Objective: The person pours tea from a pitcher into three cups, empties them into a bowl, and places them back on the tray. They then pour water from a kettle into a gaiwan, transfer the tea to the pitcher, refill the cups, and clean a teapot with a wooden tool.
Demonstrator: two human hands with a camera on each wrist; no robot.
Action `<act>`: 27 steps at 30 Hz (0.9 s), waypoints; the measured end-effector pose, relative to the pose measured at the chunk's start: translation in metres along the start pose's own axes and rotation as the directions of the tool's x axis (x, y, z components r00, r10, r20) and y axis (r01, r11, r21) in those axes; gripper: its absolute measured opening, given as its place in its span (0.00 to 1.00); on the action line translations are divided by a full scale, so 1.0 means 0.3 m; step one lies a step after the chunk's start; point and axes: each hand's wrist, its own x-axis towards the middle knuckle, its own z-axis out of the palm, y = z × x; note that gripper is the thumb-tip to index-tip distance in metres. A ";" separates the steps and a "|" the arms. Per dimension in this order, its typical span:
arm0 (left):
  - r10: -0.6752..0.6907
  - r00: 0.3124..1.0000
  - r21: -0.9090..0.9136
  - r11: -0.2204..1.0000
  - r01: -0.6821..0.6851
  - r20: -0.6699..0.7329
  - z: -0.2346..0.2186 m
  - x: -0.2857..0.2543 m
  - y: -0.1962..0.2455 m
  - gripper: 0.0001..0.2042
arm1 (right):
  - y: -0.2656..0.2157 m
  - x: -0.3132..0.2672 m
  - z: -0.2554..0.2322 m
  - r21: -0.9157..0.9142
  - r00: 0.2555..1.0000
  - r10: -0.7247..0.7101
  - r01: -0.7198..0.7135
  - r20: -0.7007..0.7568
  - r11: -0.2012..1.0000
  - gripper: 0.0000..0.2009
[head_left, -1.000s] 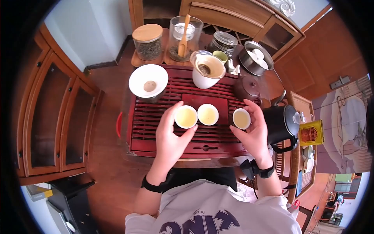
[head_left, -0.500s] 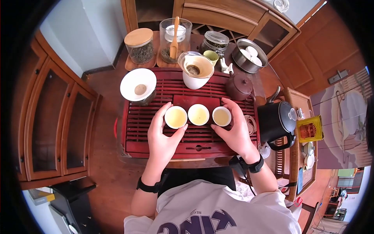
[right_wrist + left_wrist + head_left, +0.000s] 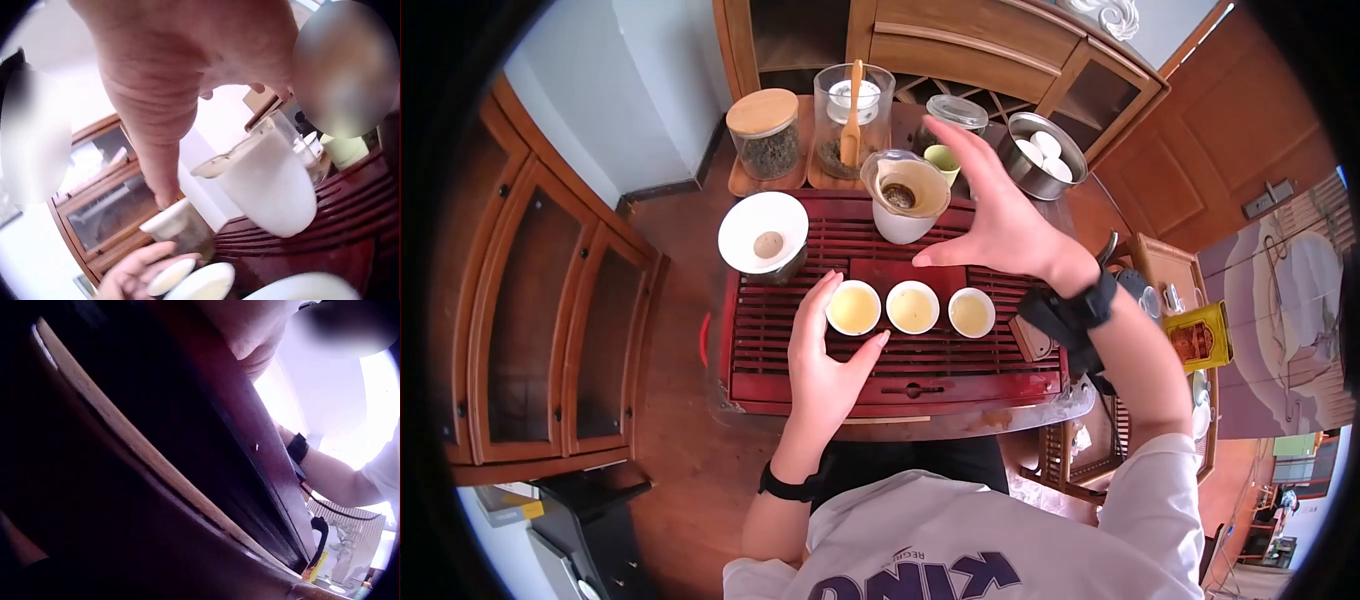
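Observation:
Three small white teacups of pale yellow tea stand in a row on the slatted dark-red tea tray (image 3: 770,385). My left hand (image 3: 818,345) lies round the left teacup (image 3: 854,307), index finger beside its rim and thumb tip slightly apart from it. Beyond it stand the middle teacup (image 3: 913,307) and the right teacup (image 3: 972,313), with no hand on either. My right hand (image 3: 1000,222) is raised with fingers and thumb spread, right beside a white pitcher (image 3: 903,225) topped by a strainer (image 3: 920,185). Nothing is between those fingers.
A wide white bowl-shaped piece (image 3: 762,225) sits at the tray's back left. Behind are a wooden-lidded jar (image 3: 768,145), a glass jar with a wooden scoop (image 3: 852,125), a green cup (image 3: 943,160) and a metal pot (image 3: 1045,165). My right forearm partly hides the black kettle.
The right teacup was first moved leftward into the row by my right hand, which has since let go and risen toward the pitcher. My left hand's thumb has eased from the left teacup.

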 end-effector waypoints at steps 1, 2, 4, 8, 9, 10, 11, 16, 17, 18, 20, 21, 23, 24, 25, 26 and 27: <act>-0.010 1.000 -0.020 1.000 0.010 -0.018 0.002 -0.001 0.008 0.35 | 0.010 0.017 0.001 -0.067 0.996 0.040 -0.034 0.083 0.997 0.61; -0.022 0.999 -0.040 0.999 0.021 -0.036 0.004 -0.002 0.014 0.34 | 0.015 0.036 0.009 -0.046 0.993 0.046 -0.041 0.111 0.998 0.59; 0.006 0.999 -0.106 0.994 -0.011 -0.048 0.005 -0.003 0.009 0.34 | 0.040 0.067 0.027 -0.026 0.990 0.043 -0.040 0.136 0.999 0.58; 0.064 0.996 -0.187 0.980 -0.075 -0.066 -0.005 -0.007 0.001 0.32 | 0.062 0.090 0.058 -0.119 0.992 0.028 -0.013 0.120 0.993 0.46; 0.076 0.994 -0.199 0.976 -0.089 -0.073 -0.006 -0.010 -0.001 0.32 | 0.060 0.084 0.066 -0.118 0.992 0.077 -0.064 0.105 0.991 0.42; 0.060 0.998 -0.219 0.974 -0.066 -0.031 -0.015 -0.014 0.009 0.31 | 0.062 0.074 0.074 -0.059 0.995 0.045 -0.040 0.087 0.997 0.35; 0.059 0.998 -0.218 0.974 -0.065 -0.032 -0.018 -0.013 0.011 0.31 | 0.068 0.066 0.082 -0.058 0.995 0.043 -0.038 0.089 0.998 0.35; 0.054 0.998 -0.223 0.973 -0.060 -0.031 -0.014 -0.012 0.009 0.30 | 0.049 0.035 0.101 -0.154 0.998 0.063 -0.058 0.023 0.986 0.30; 0.054 0.998 -0.224 0.973 -0.060 -0.032 -0.013 -0.012 0.009 0.30 | 0.045 0.034 0.104 -0.188 0.997 0.074 -0.074 -0.006 0.979 0.30; 0.050 0.998 -0.219 0.974 -0.056 -0.033 -0.013 -0.013 0.010 0.30 | 0.035 0.035 0.105 -0.189 0.997 0.074 -0.073 -0.006 0.979 0.30; 0.047 0.998 -0.213 0.976 -0.054 -0.037 -0.014 -0.014 0.012 0.30 | 0.010 0.043 0.106 -0.184 0.986 0.166 -0.163 -0.001 0.969 0.32; 0.040 0.999 -0.212 0.976 -0.047 -0.038 -0.014 -0.015 0.014 0.29 | 0.005 0.045 0.115 -0.184 0.987 0.163 -0.160 -0.001 0.970 0.32; 0.032 0.999 -0.212 0.976 -0.039 -0.038 -0.016 -0.017 0.018 0.29 | -0.006 0.046 0.131 -0.316 0.964 0.254 -0.266 -0.080 0.911 0.36; 0.030 0.999 -0.211 0.977 -0.037 -0.040 -0.017 -0.016 0.020 0.29 | -0.015 0.047 0.136 -0.317 0.964 0.254 -0.266 -0.080 0.910 0.36; 0.027 0.999 -0.212 0.977 -0.036 -0.041 -0.016 -0.016 0.022 0.29 | -0.024 0.047 0.139 -0.321 0.959 0.269 -0.284 -0.091 0.903 0.37; 0.028 0.999 -0.215 0.976 -0.035 -0.039 -0.013 -0.017 0.021 0.29 | -0.028 0.046 0.139 -0.325 0.953 0.286 -0.304 -0.103 0.896 0.38; 0.036 0.998 -0.224 0.974 -0.045 -0.048 -0.012 -0.017 0.017 0.29 | -0.020 0.045 0.141 -0.326 0.952 0.287 -0.305 -0.104 0.895 0.38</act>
